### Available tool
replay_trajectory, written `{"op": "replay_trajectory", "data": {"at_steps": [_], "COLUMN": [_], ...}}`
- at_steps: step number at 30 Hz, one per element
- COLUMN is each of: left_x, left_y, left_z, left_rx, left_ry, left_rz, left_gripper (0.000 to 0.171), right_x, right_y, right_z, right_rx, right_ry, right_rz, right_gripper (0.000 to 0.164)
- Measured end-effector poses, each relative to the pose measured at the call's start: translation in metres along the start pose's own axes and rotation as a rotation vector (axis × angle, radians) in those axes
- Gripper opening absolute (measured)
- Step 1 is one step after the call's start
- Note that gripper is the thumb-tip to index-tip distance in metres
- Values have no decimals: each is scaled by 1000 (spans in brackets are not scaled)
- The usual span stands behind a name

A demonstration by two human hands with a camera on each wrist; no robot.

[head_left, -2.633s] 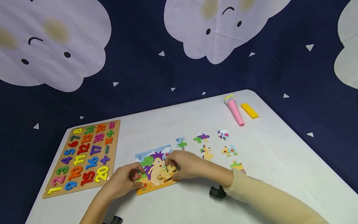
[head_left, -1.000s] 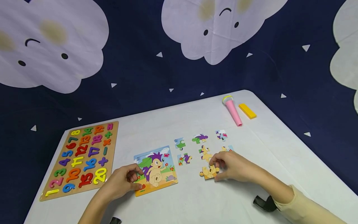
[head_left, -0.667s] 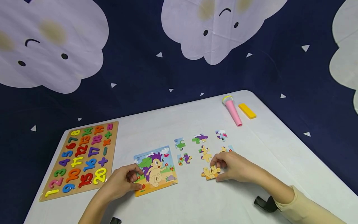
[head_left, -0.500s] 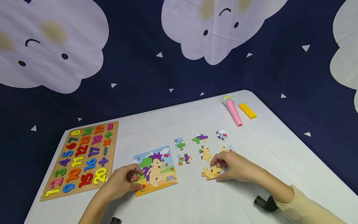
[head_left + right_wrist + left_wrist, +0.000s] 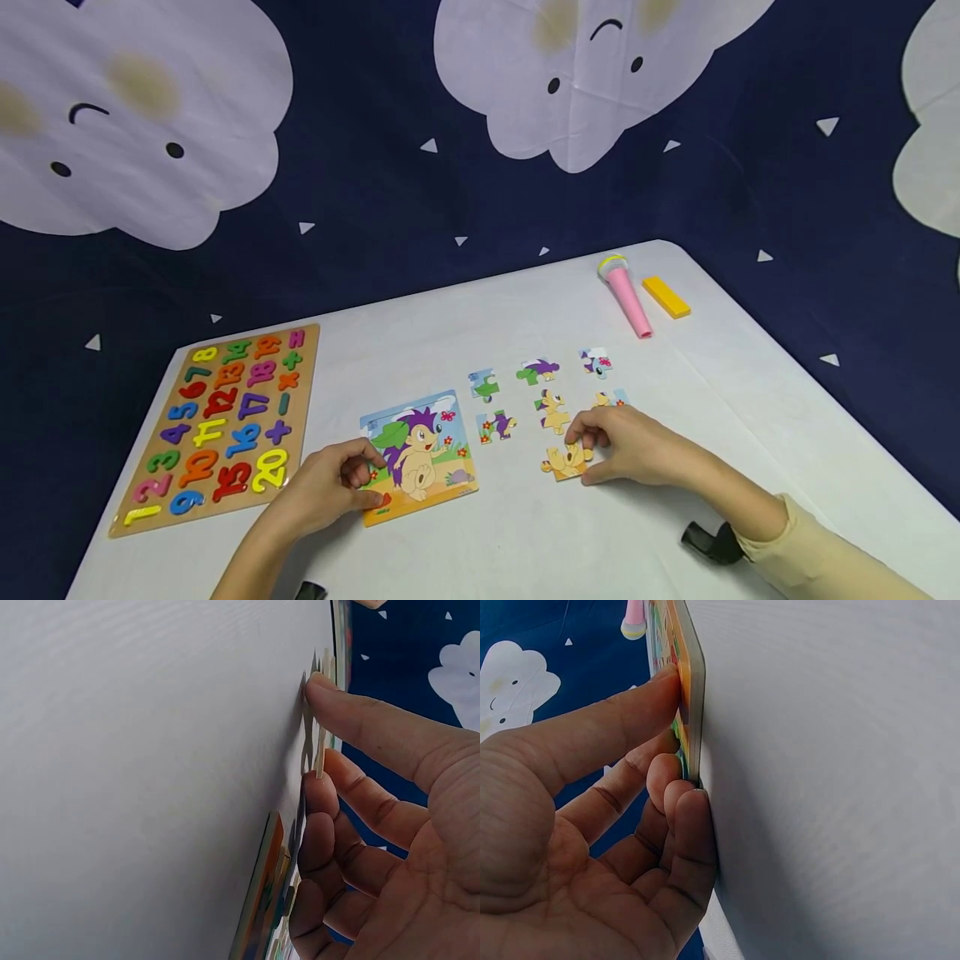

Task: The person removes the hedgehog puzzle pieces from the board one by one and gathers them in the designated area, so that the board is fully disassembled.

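A square jigsaw board (image 5: 420, 458) with a purple-haired hedgehog picture lies on the table. At its left edge my left hand (image 5: 330, 487) holds it, thumb and index fingertip on the printed face. The left wrist view shows the other fingers curled beside the board's edge (image 5: 695, 697). My right hand (image 5: 633, 446) pinches a tan jigsaw piece (image 5: 564, 462) between thumb and fingers, low over the table. In the right wrist view that piece (image 5: 321, 746) appears edge-on at the fingertips. Several loose pieces, including a purple-and-green one (image 5: 537, 372), lie in rows behind; one (image 5: 611, 398) is partly covered by my right hand.
A wooden number board (image 5: 311, 400) with coloured numerals lies at the left. A pink toy microphone (image 5: 628, 300) and a yellow block (image 5: 666, 297) sit at the back right. In the right wrist view, another piece (image 5: 259, 889) lies close below the fingers.
My right hand has moved right, from over the jigsaw board to the loose pieces, with the tan piece now among them. In the last half second little has moved; the left hand has stayed put.
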State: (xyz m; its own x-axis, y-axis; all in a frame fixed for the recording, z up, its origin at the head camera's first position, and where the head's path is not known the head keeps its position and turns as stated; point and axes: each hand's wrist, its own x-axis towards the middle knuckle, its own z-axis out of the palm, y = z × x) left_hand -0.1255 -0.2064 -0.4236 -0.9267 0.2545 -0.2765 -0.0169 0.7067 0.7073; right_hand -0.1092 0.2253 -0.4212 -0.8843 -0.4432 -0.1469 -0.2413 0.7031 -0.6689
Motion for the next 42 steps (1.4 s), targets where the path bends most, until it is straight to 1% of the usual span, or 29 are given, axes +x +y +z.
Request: {"op": "replay_trajectory", "data": {"at_steps": [11, 19, 23, 27, 30, 32, 35, 37, 40, 42], "left_x": [-1, -1, -2, -2, -3, -4, -6, -8, -11, -12], "left_y": [1, 1, 2, 2, 2, 3, 4, 4, 3, 2], "left_z": [0, 1, 1, 1, 2, 2, 0, -2, -7, -10], "left_rx": [17, 26, 34, 47, 53, 59, 103, 150, 224, 247], "left_ry": [0, -3, 4, 12, 23, 31, 62, 92, 138, 140], "left_rz": [3, 7, 3, 10, 11, 7, -2, 1, 21, 38], "left_gripper": [36, 36, 36, 36, 37, 37, 37, 38, 44, 50], "right_x": [1, 1, 0, 3, 9, 14, 23, 29, 37, 42], "right_y": [0, -2, -6, -16, -27, -34, -44, -50, -58, -64], "right_z": [-1, -2, -2, -4, -6, -6, -4, -1, 5, 9], "right_rx": [-18, -9, -72, -165, -180, -176, -167, -172, -192, -213], "right_ry": [-5, -20, 0, 48, 68, 67, 54, 43, 28, 19], "right_rz": [-19, -13, -16, -51, -72, -80, -86, -98, -122, -145], "right_gripper": [41, 42, 42, 45, 45, 43, 41, 39, 38, 39]}}
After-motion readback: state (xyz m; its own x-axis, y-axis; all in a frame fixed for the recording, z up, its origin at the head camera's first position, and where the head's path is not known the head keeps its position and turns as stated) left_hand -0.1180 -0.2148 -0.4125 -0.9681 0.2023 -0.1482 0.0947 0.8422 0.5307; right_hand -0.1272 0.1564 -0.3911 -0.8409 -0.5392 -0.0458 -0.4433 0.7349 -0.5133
